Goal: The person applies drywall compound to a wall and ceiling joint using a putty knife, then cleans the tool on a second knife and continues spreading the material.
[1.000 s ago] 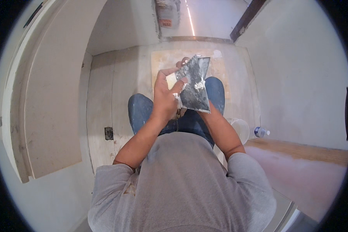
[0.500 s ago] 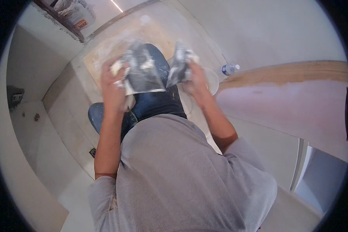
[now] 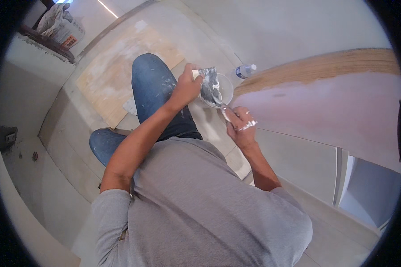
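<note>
My left hand point(image 3: 188, 88) is closed around the pale handle of a wide putty knife point(image 3: 207, 82), its dark blade streaked with white paste. My right hand point(image 3: 242, 128) grips a second putty knife point(image 3: 223, 106), and white paste is smeared over its fingers. The tip of this knife meets the lower part of the left blade, where the paste hides the exact contact. Both tools are over a round white bucket point(image 3: 227, 89), whose inside is mostly covered by the blades.
A plastic bottle point(image 3: 245, 71) stands beyond the bucket. To the right runs a surface with a wood-grain strip point(image 3: 316, 66) and a pinkish-white coat point(image 3: 316, 104). A stained board point(image 3: 107, 73) lies beyond my knees. A paste-smeared tub point(image 3: 67, 33) sits far left.
Both hands have moved right, from above my knee to over the bucket. The two blades, apart and blurred before, are now together. My view has shifted slightly.
</note>
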Demonstrator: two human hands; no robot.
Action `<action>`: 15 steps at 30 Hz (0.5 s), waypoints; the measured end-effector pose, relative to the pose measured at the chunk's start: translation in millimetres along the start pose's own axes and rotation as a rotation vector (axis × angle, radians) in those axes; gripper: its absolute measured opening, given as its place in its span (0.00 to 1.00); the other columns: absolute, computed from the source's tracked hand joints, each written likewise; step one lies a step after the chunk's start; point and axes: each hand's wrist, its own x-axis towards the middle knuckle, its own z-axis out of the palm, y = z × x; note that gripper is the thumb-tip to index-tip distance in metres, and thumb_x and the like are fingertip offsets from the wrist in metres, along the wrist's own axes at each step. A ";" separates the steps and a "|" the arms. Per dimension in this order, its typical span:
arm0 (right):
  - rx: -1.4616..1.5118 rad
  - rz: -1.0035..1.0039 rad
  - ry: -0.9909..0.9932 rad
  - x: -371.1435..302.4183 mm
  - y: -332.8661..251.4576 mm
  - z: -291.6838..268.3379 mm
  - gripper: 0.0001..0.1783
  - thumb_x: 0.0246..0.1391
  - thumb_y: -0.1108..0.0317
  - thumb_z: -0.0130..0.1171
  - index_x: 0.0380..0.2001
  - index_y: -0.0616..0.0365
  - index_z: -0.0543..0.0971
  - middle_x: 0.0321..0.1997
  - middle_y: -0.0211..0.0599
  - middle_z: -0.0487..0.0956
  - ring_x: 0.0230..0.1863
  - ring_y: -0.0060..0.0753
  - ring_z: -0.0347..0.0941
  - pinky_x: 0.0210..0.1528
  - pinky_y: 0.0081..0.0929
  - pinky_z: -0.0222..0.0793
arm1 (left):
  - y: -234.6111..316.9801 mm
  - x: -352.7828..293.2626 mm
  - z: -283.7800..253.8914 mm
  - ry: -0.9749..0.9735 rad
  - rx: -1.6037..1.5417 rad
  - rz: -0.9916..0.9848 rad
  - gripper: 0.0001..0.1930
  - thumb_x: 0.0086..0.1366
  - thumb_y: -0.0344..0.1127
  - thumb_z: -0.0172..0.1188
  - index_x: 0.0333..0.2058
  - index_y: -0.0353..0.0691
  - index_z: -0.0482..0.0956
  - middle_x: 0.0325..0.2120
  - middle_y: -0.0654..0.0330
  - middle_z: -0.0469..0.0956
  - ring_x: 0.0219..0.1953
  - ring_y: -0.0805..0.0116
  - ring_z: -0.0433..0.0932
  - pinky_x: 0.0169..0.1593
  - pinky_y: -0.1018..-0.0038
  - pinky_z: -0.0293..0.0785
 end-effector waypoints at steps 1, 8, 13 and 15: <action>-0.013 -0.009 -0.043 0.0 -2.9 5.8 0.23 0.34 0.77 0.60 0.40 0.50 0.79 0.26 0.35 0.69 0.28 0.39 0.69 0.28 0.35 0.67 | 0.3 1.0 1.9 -0.019 0.019 -0.025 0.14 0.61 0.34 0.53 0.43 0.35 0.67 0.35 0.41 0.76 0.41 0.47 0.76 0.46 0.62 0.69; -0.034 0.216 0.188 19.2 52.8 76.6 0.17 0.40 0.74 0.60 0.39 0.54 0.79 0.28 0.40 0.72 0.30 0.47 0.70 0.31 0.39 0.67 | -21.4 4.3 8.8 -0.019 0.154 -0.040 0.15 0.58 0.34 0.55 0.42 0.35 0.67 0.33 0.40 0.76 0.39 0.45 0.76 0.44 0.60 0.69; 0.149 0.440 0.237 6.8 93.8 94.9 0.11 0.48 0.69 0.59 0.36 0.60 0.79 0.30 0.46 0.74 0.33 0.50 0.72 0.34 0.40 0.67 | -41.2 5.1 16.8 0.094 0.144 0.010 0.15 0.57 0.33 0.57 0.42 0.35 0.68 0.34 0.43 0.76 0.39 0.49 0.76 0.44 0.62 0.70; 0.163 0.454 0.219 4.3 106.1 96.6 0.12 0.51 0.66 0.57 0.37 0.62 0.78 0.31 0.50 0.75 0.34 0.50 0.72 0.35 0.39 0.67 | -52.6 10.8 14.7 0.134 0.107 0.056 0.15 0.57 0.33 0.57 0.42 0.35 0.68 0.34 0.45 0.76 0.40 0.51 0.76 0.45 0.64 0.69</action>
